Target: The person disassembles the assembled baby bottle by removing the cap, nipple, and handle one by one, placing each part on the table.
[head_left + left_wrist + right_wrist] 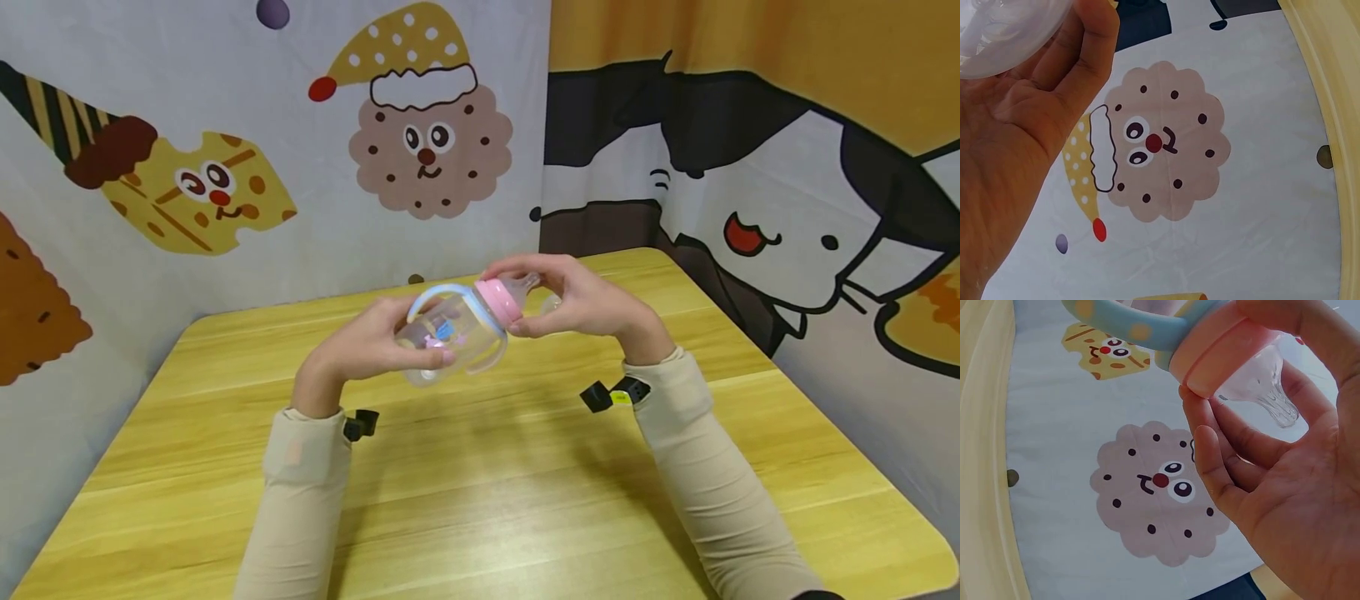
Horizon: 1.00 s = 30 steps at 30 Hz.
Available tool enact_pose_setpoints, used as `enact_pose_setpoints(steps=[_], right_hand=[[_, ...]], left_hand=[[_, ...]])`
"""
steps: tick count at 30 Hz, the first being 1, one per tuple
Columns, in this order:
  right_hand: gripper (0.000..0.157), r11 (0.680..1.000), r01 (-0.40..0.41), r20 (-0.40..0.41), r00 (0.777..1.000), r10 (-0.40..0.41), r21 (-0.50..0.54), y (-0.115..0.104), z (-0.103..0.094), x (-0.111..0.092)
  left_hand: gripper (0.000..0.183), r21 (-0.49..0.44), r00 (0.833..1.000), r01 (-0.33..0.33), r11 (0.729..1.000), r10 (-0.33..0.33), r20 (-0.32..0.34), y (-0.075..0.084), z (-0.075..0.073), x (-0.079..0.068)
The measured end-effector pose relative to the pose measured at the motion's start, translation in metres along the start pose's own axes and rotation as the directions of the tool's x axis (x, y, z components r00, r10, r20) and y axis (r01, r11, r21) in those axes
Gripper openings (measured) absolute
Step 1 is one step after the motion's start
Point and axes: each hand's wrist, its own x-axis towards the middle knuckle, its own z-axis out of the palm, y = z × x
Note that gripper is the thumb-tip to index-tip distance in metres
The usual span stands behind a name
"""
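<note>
A clear baby bottle (450, 333) with blue handles is held tilted above the table, its nipple end raised toward the right. My left hand (378, 337) grips the bottle's body near its base, thumb across the front. In the left wrist view only the bottle's rounded bottom (1004, 37) shows against the palm. With fingers and thumb, my right hand (588, 300) pinches the pink collar (498, 302). The clear nipple (1266, 387) points into the right palm without visibly being pressed. Seen from the right wrist, a blue handle (1129, 328) with pale dots curves from the collar.
Beneath the hands lies a wood-grain table (465, 500). A small clear rounded object (551, 303), partly hidden behind the right hand, appears near the table's far side. Cartoon-printed curtains (315, 242) hang close along the back and sides.
</note>
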Motion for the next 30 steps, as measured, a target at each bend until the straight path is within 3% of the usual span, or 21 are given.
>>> enact_pose_setpoints(steps=[5, 12, 30], right_hand=[[0.058, 1.0, 0.003, -0.003, 1.0, -0.003, 0.009, -0.003, -0.001, -0.001], [0.056, 1.0, -0.018, -0.045, 0.999, 0.018, 0.011, -0.029, -0.001, -0.003], [0.055, 0.996, -0.048, -0.073, 0.996, 0.043, -0.076, -0.036, -0.006, -0.005]], left_hand=[[0.045, -0.012, 1.0, -0.005, 1.0, 0.005, 0.003, 0.0, 0.0, 0.0], [0.044, 0.004, 1.0, 0.007, 1.0, -0.007, -0.001, 0.0, 0.0, 0.001], [0.045, -0.006, 1.0, 0.012, 1.0, -0.012, 0.009, -0.001, -0.001, 0.002]])
